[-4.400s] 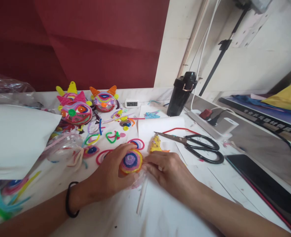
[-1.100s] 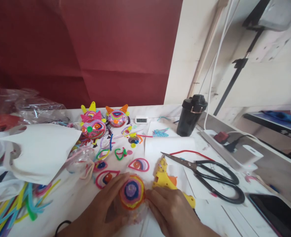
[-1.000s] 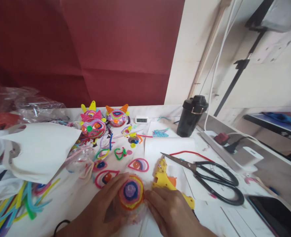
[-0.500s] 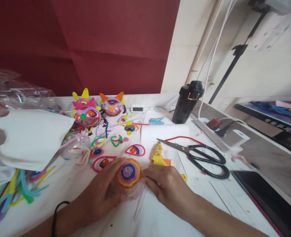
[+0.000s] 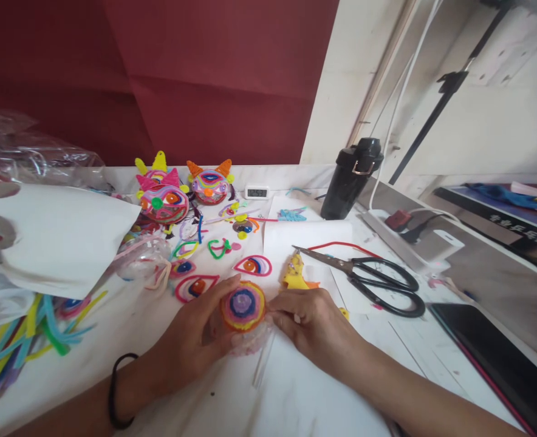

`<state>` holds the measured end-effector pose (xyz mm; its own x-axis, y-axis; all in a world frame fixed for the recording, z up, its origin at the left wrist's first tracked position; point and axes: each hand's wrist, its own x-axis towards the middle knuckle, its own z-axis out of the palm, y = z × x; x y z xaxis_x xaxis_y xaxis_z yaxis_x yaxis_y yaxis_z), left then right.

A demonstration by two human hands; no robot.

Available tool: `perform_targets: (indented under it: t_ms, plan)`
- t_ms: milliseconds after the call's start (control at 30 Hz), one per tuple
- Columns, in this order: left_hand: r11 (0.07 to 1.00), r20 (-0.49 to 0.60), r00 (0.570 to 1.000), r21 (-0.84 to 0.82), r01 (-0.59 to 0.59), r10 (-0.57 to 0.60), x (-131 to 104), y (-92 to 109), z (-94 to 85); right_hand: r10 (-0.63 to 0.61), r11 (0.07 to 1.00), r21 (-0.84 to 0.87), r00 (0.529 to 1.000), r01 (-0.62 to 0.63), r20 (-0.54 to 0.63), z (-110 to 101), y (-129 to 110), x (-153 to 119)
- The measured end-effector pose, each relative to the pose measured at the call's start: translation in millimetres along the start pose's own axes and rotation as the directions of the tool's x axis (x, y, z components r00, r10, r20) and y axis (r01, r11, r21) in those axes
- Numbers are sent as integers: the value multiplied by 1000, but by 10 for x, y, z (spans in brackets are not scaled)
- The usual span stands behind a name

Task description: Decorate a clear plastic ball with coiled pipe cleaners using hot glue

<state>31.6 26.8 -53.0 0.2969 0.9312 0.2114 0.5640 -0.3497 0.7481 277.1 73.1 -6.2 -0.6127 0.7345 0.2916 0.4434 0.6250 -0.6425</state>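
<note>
A round piece [image 5: 243,306] with purple, blue, pink, yellow and orange rings sits on a clear plastic ball [image 5: 250,341] at the front middle. My left hand [image 5: 200,325] wraps round its left side, fingers and thumb curved against it. At its right edge, my right hand [image 5: 311,315] is closed in a pinch; what lies between the fingertips is too small to name. A thin clear stick [image 5: 262,361] slants down below the ball. Beyond the hands lie pink-outlined eye shapes [image 5: 253,266] and a yellow piece [image 5: 294,273].
Black-handled scissors [image 5: 384,285] and a phone [image 5: 491,358] lie right. Behind stand a dark bottle [image 5: 350,179], a small clock [image 5: 256,192] and decorated balls [image 5: 210,185]. Fuzzy strips [image 5: 20,346] and a white sheet [image 5: 63,237] are left; a power strip [image 5: 398,243] runs along the right.
The view has shifted slightly, so the table items sit a little higher in the picture. Both hands keep the same hold at the ringed piece, with little visible movement.
</note>
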Motion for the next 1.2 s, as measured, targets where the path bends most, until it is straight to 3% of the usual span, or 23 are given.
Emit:
perform_targets:
  t_ms: [467,733,867,1200]
  plan:
    - [986,-68,992,137,-96,106,101,178,-22,135,990,-44,991,-136,-20,-17,-69,29]
    - [923,97,977,323,-210,189,318,362,-137,139,990,-39,990,-139,-11,-22,-76,21]
    - [904,147,954,308,-295,261,393,437,-97,144,989,-45,990,-144,-15,-21,-76,28]
    - [917,35,953,264,-299,300,450,416,64,138,989,-46,990,-138,-10,-15,-73,27]
